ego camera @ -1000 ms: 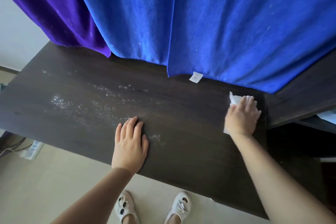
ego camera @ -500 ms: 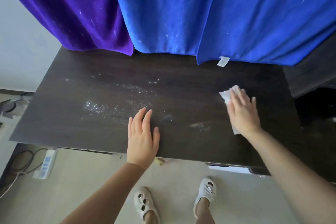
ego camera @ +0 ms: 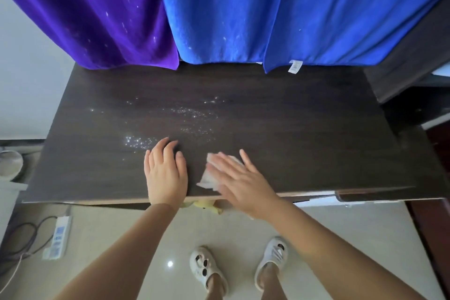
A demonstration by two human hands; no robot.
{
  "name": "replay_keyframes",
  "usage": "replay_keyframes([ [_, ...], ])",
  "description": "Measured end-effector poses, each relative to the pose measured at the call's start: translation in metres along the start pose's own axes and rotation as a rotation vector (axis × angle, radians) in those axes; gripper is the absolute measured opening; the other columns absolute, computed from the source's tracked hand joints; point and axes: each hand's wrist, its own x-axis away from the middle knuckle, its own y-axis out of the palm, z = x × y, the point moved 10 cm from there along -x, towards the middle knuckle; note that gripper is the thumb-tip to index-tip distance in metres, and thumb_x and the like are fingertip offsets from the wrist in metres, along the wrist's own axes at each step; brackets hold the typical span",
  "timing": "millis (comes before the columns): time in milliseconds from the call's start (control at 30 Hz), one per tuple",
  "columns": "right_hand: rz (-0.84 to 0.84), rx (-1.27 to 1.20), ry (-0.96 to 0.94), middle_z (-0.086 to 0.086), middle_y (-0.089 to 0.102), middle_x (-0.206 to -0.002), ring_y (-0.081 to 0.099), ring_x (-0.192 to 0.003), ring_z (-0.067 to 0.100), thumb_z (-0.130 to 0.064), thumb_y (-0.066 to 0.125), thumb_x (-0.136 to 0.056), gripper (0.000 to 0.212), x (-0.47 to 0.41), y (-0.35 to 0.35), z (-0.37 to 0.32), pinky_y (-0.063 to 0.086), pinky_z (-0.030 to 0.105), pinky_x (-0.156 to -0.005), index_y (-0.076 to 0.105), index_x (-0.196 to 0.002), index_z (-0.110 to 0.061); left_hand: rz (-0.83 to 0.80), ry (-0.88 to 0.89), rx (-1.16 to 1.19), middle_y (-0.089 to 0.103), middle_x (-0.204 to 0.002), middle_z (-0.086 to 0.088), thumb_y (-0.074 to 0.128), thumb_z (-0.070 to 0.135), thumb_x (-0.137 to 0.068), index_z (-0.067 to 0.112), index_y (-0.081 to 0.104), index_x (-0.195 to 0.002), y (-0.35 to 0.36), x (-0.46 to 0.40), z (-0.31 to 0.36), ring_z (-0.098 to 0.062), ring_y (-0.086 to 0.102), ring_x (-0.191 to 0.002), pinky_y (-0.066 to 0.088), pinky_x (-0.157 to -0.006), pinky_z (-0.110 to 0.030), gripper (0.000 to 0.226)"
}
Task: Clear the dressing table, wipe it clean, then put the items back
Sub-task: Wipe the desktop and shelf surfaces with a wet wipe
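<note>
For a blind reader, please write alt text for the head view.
A right hand presses a white wipe flat on a dark wooden dressing table; the left hand rests beside it, near white specks.

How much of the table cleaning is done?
Done: the table has no items on it. In hand: the right hand presses a wipe flat near the front edge, while the left hand rests beside it. Left: white specks remain, and the items are not back.
</note>
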Motion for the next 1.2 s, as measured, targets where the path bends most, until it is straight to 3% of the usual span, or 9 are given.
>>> replay_keyframes([
  [200, 0.132, -0.053, 1.169, 0.011, 0.02, -0.155, 0.017, -0.142, 0.028, -0.032, 0.02, -0.095, 0.053, 0.127, -0.037, 0.215, 0.009, 0.062, -0.112, 0.025, -0.144, -0.011, -0.01, 0.006, -0.007, 0.054, -0.124, -0.011, 0.025, 0.032, -0.091, 0.006, 0.057, -0.112, 0.003, 0.001, 0.003, -0.032, 0.047, -0.116, 0.025, -0.11, -0.044, 0.047],
  [267, 0.161, -0.064, 1.276, 0.024, 0.022, -0.151, 0.018, -0.14, 0.037, -0.028, 0.018, -0.092, 0.057, 0.112, -0.035, 0.207, 0.012, 0.061, -0.111, 0.027, -0.142, -0.002, -0.021, -0.001, 0.033, 0.055, -0.124, -0.01, 0.025, 0.032, -0.09, 0.007, 0.057, -0.111, 0.002, 0.0, 0.004, -0.03, 0.047, -0.116, 0.027, -0.109, -0.047, 0.046],
  [533, 0.106, -0.094, 0.166, 0.021, 0.045, -0.14, 0.042, -0.13, 0.036, -0.031, 0.033, -0.088, 0.051, -0.086, 0.006, -0.081, 0.032, 0.049, -0.11, 0.05, -0.128, -0.005, 0.03, -0.018, -0.058, 0.054, -0.122, -0.015, 0.026, 0.032, -0.088, 0.005, 0.056, -0.111, -0.048, -0.024, -0.066, -0.035, 0.046, -0.113, 0.025, -0.107, -0.052, 0.047],
  [633, -0.01, -0.069, -0.11, 0.011, 0.045, -0.143, 0.04, -0.133, 0.025, -0.033, 0.033, -0.091, 0.048, -0.078, 0.011, -0.099, 0.024, 0.042, -0.11, 0.048, -0.131, -0.012, 0.028, -0.06, -0.16, 0.052, -0.123, -0.017, 0.024, 0.034, -0.087, 0.004, 0.057, -0.11, -0.061, -0.036, -0.094, -0.038, 0.044, -0.113, 0.02, -0.11, -0.049, 0.05],
  [733, -0.063, 0.026, -0.015, 0.009, 0.027, -0.152, 0.024, -0.139, 0.025, -0.034, 0.022, -0.095, 0.051, -0.055, 0.006, -0.021, 0.014, 0.045, -0.113, 0.034, -0.14, -0.015, 0.03, -0.038, -0.214, 0.053, -0.122, -0.018, 0.026, 0.033, -0.087, 0.003, 0.057, -0.111, -0.059, -0.037, -0.096, -0.038, 0.045, -0.112, 0.021, -0.109, -0.049, 0.049],
  [867, 0.111, -0.038, 0.77, 0.016, 0.021, -0.154, 0.02, -0.141, 0.033, -0.039, 0.012, -0.091, 0.063, 0.009, -0.027, 0.152, 0.013, 0.053, -0.113, 0.027, -0.143, -0.006, 0.034, -0.029, -0.21, 0.055, -0.121, -0.016, 0.027, 0.031, -0.087, 0.004, 0.058, -0.11, -0.058, -0.038, -0.094, -0.037, 0.046, -0.113, 0.024, -0.108, -0.047, 0.048],
  [967, 0.166, -0.074, 1.058, 0.026, 0.024, -0.149, 0.022, -0.138, 0.04, -0.024, 0.032, -0.096, 0.05, 0.004, -0.029, 0.17, 0.018, 0.058, -0.111, 0.03, -0.139, 0.002, 0.031, -0.019, -0.214, 0.056, -0.12, -0.016, 0.027, 0.03, -0.087, 0.004, 0.058, -0.11, -0.058, -0.038, -0.095, -0.037, 0.047, -0.112, 0.025, -0.108, -0.048, 0.046],
  [1067, 0.154, -0.05, 0.83, 0.027, 0.033, -0.144, 0.032, -0.131, 0.042, -0.031, 0.023, -0.088, 0.056, -0.066, -0.024, 0.105, 0.027, 0.057, -0.106, 0.04, -0.132, -0.001, 0.023, -0.009, -0.233, 0.056, -0.119, -0.016, 0.028, 0.029, -0.087, 0.004, 0.058, -0.109, -0.057, -0.038, -0.095, -0.037, 0.047, -0.111, 0.026, -0.107, -0.049, 0.045],
  [1200, -0.036, -0.123, 0.199, 0.016, 0.01, -0.156, 0.008, -0.144, 0.032, -0.043, 0.001, -0.088, 0.069, -0.125, 0.011, -0.038, -0.002, 0.046, -0.116, 0.02, -0.145, -0.009, 0.019, -0.014, -0.246, 0.055, -0.12, -0.016, 0.028, 0.028, -0.086, 0.005, 0.057, -0.109, -0.055, -0.039, -0.096, -0.035, 0.047, -0.111, 0.026, -0.108, -0.048, 0.044],
])
